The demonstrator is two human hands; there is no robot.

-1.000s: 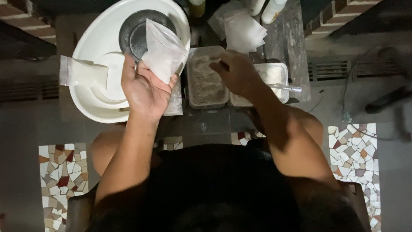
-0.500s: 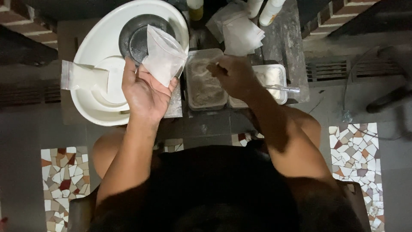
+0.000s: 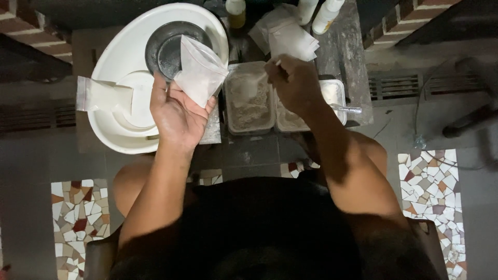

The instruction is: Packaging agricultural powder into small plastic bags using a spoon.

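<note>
Left hand (image 3: 176, 111) grips an open plastic bag (image 3: 199, 70) already holding powder; right hand (image 3: 293, 83) pinches a spoon over the powder tub (image 3: 249, 101) — filling partway, bag unsealed.

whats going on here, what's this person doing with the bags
A seated person holds a small clear plastic bag open in the left hand, above a white basin. The right hand holds what looks like a thin spoon over a clear tub of pale powder. A second tub sits beside it. Another filled bag lies in the basin, and a stack of empty bags rests behind the tubs.
</note>
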